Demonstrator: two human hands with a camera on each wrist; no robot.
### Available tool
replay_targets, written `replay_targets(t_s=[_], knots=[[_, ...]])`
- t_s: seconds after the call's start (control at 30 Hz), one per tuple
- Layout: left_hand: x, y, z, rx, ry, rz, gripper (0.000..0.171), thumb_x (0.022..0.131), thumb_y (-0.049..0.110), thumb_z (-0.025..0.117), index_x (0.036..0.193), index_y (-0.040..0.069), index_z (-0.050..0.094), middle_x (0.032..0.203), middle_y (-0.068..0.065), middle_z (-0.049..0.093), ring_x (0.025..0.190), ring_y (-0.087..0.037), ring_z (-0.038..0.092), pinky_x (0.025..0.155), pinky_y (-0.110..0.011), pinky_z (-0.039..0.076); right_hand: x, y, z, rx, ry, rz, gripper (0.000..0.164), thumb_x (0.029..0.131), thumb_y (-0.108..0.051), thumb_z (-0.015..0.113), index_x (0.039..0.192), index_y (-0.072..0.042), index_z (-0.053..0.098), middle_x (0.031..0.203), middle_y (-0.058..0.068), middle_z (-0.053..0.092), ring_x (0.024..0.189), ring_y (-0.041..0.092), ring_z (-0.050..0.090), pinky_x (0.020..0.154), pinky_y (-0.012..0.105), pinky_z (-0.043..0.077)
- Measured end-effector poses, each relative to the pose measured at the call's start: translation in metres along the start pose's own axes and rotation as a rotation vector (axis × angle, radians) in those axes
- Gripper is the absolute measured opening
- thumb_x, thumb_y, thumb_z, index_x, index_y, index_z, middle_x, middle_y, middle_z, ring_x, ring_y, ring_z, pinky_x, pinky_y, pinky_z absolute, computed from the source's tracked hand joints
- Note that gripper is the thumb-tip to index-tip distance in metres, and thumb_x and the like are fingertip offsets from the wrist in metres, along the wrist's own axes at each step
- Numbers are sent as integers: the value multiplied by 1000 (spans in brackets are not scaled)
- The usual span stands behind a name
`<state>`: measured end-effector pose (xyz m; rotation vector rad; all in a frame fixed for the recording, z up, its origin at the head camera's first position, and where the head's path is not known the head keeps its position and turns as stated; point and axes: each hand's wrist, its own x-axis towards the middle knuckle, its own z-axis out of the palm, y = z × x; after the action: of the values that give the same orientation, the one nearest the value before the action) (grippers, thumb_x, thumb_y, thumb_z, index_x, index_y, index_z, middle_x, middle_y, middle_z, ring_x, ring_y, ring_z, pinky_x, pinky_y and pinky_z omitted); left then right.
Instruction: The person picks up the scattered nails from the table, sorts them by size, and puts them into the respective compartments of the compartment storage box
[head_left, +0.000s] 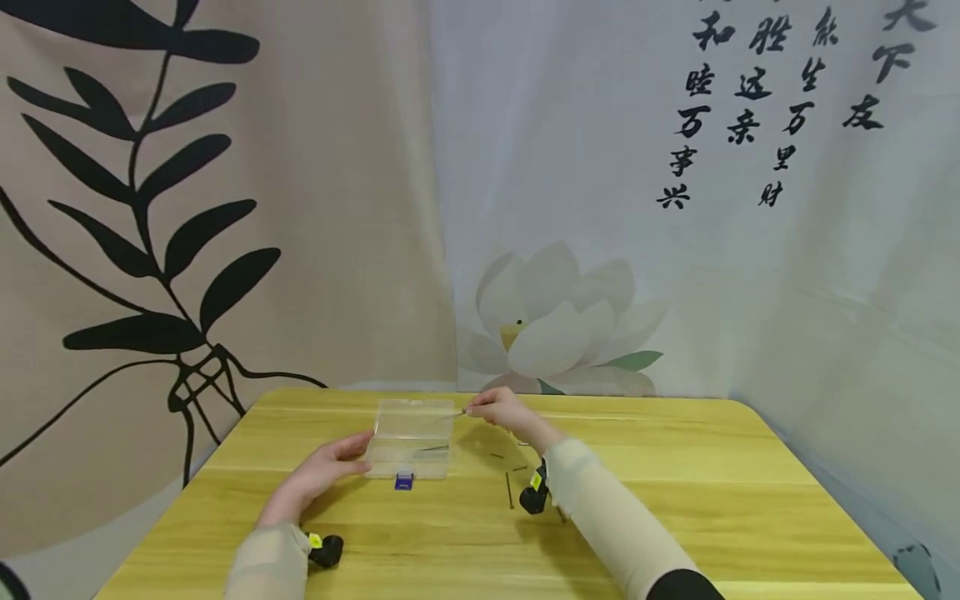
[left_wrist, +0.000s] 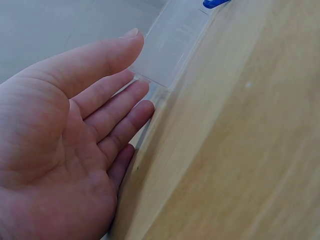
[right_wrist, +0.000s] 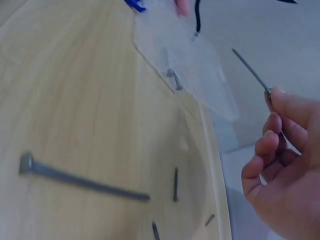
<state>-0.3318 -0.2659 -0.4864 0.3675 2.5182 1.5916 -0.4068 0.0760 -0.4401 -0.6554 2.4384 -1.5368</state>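
A clear plastic box (head_left: pixel 411 468) lies on the table with its lid (head_left: pixel 405 419) raised at the back and a blue latch (head_left: pixel 404 481) at the front. Beside its left end, my left hand (head_left: pixel 330 467) has thumb and fingers extended, the tips right at the box edge. Between thumb and fingertips, my right hand (right_wrist: pixel 285 145) pinches a nail (right_wrist: pixel 251 70) close to its head. The shaft points left, over the lid's right edge in the head view. Another nail (head_left: pixel 432 450) shows inside the box.
Several loose nails lie right of the box, among them a long nail (right_wrist: pixel 85 181) and a shorter nail (right_wrist: pixel 175 185). The wooden table (head_left: pixel 420 550) reaches back to a printed curtain (head_left: pixel 360 208). Black cameras are strapped at both wrists.
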Motion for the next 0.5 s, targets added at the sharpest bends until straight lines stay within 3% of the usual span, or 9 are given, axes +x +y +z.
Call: replay_targets(t_s=[0.07, 0.17, 0.5], knots=[[0, 1, 0, 2, 6, -3, 65, 92, 20, 67, 148, 3, 38, 149, -23, 37, 135, -42, 33, 109, -59, 24, 2, -3, 6, -36, -16, -7, 21, 96, -15, 62, 108, -3, 73, 111, 8, 68, 87, 12, 58, 85, 46, 49], [0, 2, 0, 3, 9, -2, 64, 92, 20, 67, 148, 3, 38, 148, -24, 38, 135, -43, 34, 109, -59, 24, 6, -4, 16, -84, -32, -27, 19, 95, -14, 63, 105, -3, 74, 110, 7, 69, 98, 16, 62, 88, 43, 51], [1, 0, 2, -18, 26, -19, 65, 91, 20, 69, 147, 5, 40, 147, -22, 40, 134, -41, 35, 109, -58, 24, 12, -3, 44, -110, -34, -43, 12, 91, -10, 68, 95, -3, 76, 100, 5, 71, 91, 12, 62, 77, 27, 50]])
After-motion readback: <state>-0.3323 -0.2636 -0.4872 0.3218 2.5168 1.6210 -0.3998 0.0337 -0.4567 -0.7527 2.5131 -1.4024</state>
